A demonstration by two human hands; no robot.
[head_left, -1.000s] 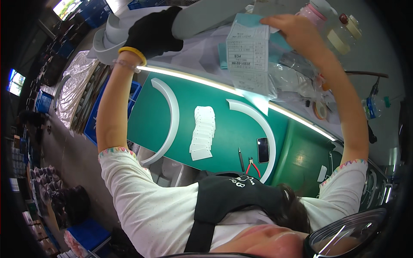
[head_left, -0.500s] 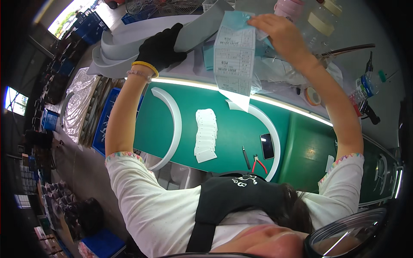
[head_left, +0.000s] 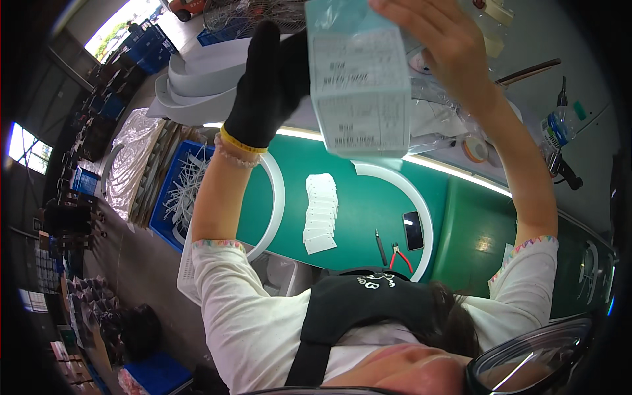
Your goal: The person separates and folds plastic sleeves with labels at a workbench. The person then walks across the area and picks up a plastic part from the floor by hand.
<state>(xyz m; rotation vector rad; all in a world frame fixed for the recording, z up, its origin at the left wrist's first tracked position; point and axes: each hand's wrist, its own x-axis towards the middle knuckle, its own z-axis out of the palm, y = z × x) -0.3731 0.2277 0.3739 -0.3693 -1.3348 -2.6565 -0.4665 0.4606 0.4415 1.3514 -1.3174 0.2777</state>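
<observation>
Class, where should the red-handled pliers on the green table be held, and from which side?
Probably by both red handles, reaching in from the near side of the green table. The pliers lie with handles splayed toward the near side and jaws pointing away. A slim black tool lies left and a curved white strip right, so reaching between them seems easiest.
</observation>
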